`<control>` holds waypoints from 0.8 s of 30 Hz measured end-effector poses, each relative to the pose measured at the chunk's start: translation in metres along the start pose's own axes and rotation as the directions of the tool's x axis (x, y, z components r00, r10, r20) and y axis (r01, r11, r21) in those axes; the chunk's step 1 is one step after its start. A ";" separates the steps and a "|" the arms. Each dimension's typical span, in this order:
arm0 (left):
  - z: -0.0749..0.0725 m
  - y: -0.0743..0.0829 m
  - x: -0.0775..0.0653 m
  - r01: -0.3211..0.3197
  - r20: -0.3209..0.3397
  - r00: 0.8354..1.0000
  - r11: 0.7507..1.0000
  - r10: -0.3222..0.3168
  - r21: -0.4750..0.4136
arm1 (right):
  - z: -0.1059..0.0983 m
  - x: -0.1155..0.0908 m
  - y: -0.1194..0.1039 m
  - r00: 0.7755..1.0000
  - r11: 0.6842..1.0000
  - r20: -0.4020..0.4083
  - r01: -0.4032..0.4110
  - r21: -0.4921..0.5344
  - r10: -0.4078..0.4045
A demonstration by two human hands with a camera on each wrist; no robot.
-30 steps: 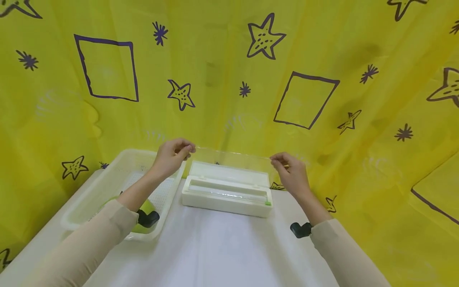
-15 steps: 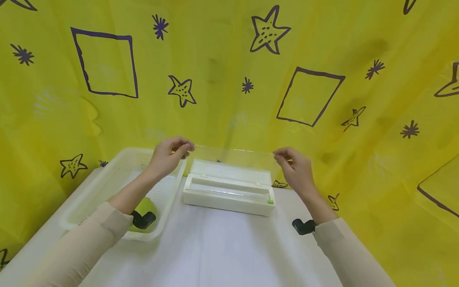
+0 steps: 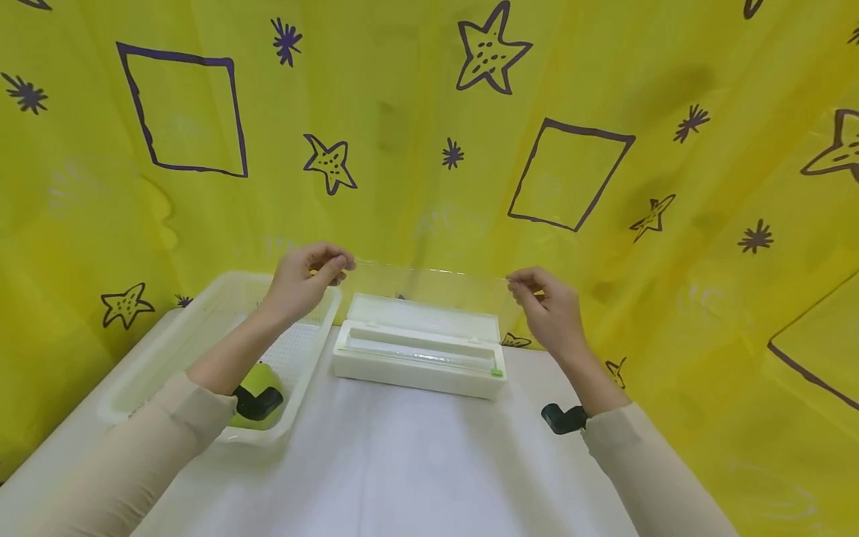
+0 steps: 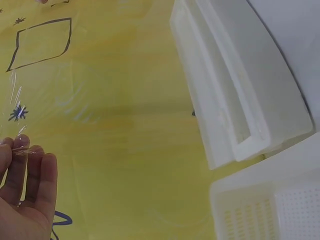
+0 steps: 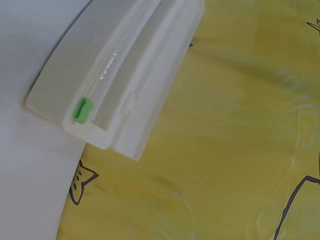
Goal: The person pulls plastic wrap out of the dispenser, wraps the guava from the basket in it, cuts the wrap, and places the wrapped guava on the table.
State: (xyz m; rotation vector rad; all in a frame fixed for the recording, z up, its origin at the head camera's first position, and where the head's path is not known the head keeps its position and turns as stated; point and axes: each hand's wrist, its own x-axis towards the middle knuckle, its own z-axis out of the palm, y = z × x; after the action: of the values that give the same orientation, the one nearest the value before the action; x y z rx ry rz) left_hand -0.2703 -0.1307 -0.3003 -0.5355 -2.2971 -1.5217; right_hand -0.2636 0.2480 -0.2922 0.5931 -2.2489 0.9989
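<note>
plastic film (image 3: pixel 432 280) pinched by left hand (image 3: pixel 300 283), right hand (image 3: pixel 553 309) | crumpled corner (image 4: pixel 21 150) showed only in left-wrist view | hands stood wider than earlier

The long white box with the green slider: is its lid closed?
No, its lid stands open along the far side of the white box, and the clear film roll shows inside.
</note>
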 end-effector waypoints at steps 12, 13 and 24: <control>-0.011 0.017 0.006 -0.059 -0.026 0.998 0.997 0.060 0.047 | -0.008 0.010 -0.008 0.999 0.999 -0.017 0.037 0.016 -0.037; -0.012 0.018 0.006 -0.060 -0.030 0.998 0.997 0.062 0.050 | -0.008 0.011 -0.009 0.999 0.999 -0.018 0.044 0.016 -0.043; -0.018 0.024 0.002 -0.104 -0.044 0.993 0.994 0.105 0.034 | -0.013 0.016 -0.018 0.997 0.997 -0.034 0.068 0.030 -0.067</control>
State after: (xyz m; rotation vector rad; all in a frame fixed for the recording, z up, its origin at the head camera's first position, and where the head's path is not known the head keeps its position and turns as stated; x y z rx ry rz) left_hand -0.2596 -0.1384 -0.2735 -0.5969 -2.2183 -1.4320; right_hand -0.2599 0.2445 -0.2661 0.6572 -2.1737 1.0038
